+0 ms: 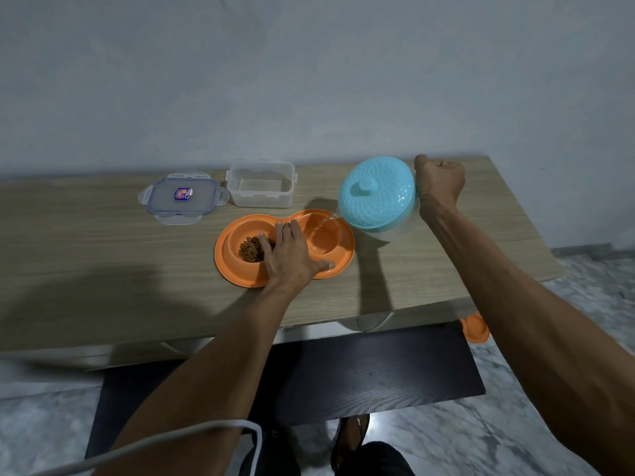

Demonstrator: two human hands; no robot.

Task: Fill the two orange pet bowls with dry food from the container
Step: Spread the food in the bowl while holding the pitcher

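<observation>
jug handle hidden, second orange dish [476, 327] half-hidden

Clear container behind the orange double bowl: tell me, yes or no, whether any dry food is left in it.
No: the clear container stands open and looks empty, while the dry food lies in the left well of the orange double bowl.

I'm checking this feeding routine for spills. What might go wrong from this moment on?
1. The tilted blue jug, held by the right hand, pours a thin stream into the right bowl; overfilling might send water onto the table or into the kibble in the left bowl.
2. The left hand rests across the orange double bowl near the stream, so it may get splashed.
</observation>
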